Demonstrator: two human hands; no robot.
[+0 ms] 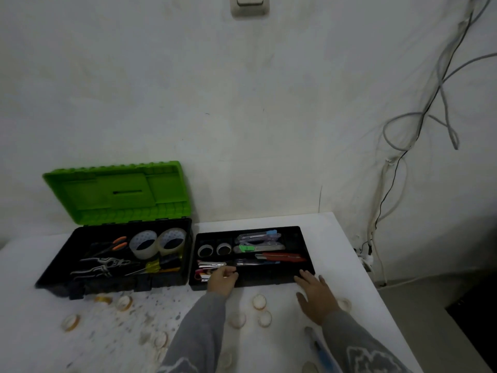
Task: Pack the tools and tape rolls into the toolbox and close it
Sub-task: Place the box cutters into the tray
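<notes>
The black toolbox [48, 275] stands open at the left, its green lid [118, 192] raised against the wall. Inside lie pliers, screwdrivers and two large clear tape rolls [157, 242]. To its right sits the black insert tray [304, 246] with utility knives, two small tape rolls and a stapler [207, 265]. My left hand [223, 281] reaches over the tray's front left edge, fingers curled at something small by the stapler. My right hand [317, 294] lies flat with fingers spread at the tray's front right corner. Several small tape rolls [259, 302] are scattered on the white table.
A blue-handled knife [320, 351] lies on the table beside my right sleeve. The table's right edge runs diagonally at right, with dark floor beyond. Loose cables [419, 117] hang on the wall at right. A wall switch [250, 5] is at the top.
</notes>
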